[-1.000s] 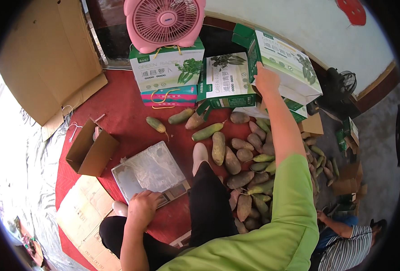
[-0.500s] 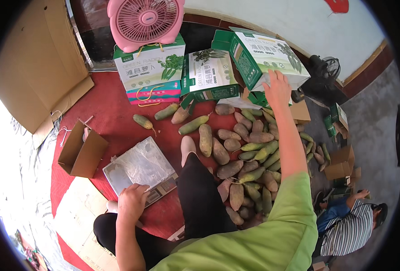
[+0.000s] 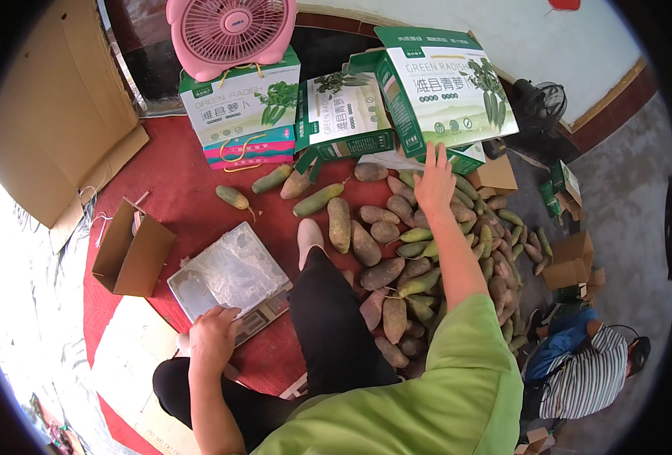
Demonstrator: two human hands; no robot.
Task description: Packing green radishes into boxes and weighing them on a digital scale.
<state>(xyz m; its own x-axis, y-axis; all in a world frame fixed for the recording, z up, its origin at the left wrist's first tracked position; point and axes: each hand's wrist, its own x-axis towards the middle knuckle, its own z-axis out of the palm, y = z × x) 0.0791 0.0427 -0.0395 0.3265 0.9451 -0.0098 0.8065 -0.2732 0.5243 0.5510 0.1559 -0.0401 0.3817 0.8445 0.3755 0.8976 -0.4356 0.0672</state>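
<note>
My right hand (image 3: 436,186) reaches over the radish pile with its fingers stretched out and apart. Its fingertips are at the lower edge of a green-and-white carton (image 3: 446,95), which leans back among other cartons with its top flap raised. Beneath my right arm lie many green and brownish radishes (image 3: 381,274), some hidden by the arm. My left hand (image 3: 213,334) has curled fingers and rests at the near edge of a flat weighing scale (image 3: 233,273) covered in clear plastic. Whatever those fingers may hold is too small to make out.
A pink fan (image 3: 235,26) stands on a carton (image 3: 241,102) at the back. An open brown box (image 3: 135,250) sits left of the scale. A black fan (image 3: 540,106) is by the wall. At the right, a person in a striped shirt (image 3: 586,379) bends down.
My right hand has moved down and left from the carton's face to its lower edge. The carton now stands more upright, its front turned toward me. The left hand stays by the scale.
</note>
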